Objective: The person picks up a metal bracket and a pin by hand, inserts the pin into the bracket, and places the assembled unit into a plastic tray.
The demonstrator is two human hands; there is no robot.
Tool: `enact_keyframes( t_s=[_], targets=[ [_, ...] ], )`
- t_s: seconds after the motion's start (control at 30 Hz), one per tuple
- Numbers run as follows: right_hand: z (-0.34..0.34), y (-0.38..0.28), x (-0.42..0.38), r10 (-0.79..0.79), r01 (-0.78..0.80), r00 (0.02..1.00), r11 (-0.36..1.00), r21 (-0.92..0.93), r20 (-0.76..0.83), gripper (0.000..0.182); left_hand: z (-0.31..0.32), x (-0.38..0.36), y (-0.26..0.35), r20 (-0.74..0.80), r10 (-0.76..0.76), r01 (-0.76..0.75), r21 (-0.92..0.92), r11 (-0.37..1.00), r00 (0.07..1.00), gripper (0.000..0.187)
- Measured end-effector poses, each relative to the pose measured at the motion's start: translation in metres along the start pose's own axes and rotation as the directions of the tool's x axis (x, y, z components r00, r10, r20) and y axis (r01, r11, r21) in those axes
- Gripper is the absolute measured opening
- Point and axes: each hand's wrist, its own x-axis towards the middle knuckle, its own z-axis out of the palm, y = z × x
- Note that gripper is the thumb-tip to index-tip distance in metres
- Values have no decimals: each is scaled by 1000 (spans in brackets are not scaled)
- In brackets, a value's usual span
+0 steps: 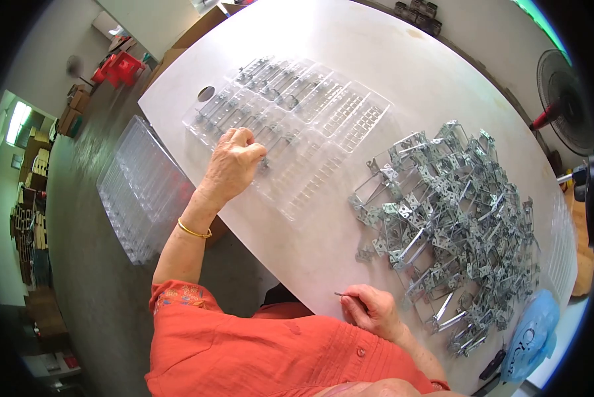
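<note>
My left hand (236,162), with a gold bangle on the wrist, is closed in a pinch over a clear plastic tray (369,132). A small grey metal bracket (264,164) shows at its fingertips. Rows of similar wire-and-plate metal brackets (287,99) fill the tray's far and left compartments; its right-hand compartments show bare clear plastic. Close to the table's front edge, my right hand (375,313) is closed around a thin dark rod, with only the tip (340,294) sticking out. A large heap of loose metal brackets (456,225) lies right of the tray.
The white table (310,258) has a round hole at its left. A stack of clear trays (144,192) stands left of the table, and more clear plastic (561,245) lies at the right edge. A blue plastic bag (532,337) sits front right, and a fan (565,102) stands beyond.
</note>
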Motion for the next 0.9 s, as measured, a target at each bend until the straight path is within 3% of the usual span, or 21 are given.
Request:
enact_keyframes(
  t_s=[0.3, 0.47, 0.6, 0.7, 0.77, 0.9],
  targets=[
    [-3, -1, 1, -39, 39, 999, 999, -8, 8, 8, -10, 12, 61, -162, 42, -44, -8, 999, 986, 11],
    [-3, 2, -2, -53, 53, 999, 999, 7, 1, 8, -1, 14, 126, -144, 163, -193, -223, 956, 976, 14],
    [-3, 2, -7, -71, 71, 997, 997, 22, -10, 8, 15, 19, 158, -110, 186, -213, -356, 910, 976, 14],
    [-2, 6, -9, -120, 120, 993, 993, 18, -21, 8, 25, 30, 170, -142, 166, -209, -398, 893, 976, 11],
    [-4, 6, -10, -167, 167, 986, 986, 3, -30, 9, 29, 41, 176, -73, 24, -56, -482, 874, 997, 7],
    [-7, 6, -14, -125, 125, 991, 992, -3, 38, 10, 43, 67, 181, -59, 26, -50, -448, 893, 998, 6]
  ],
)
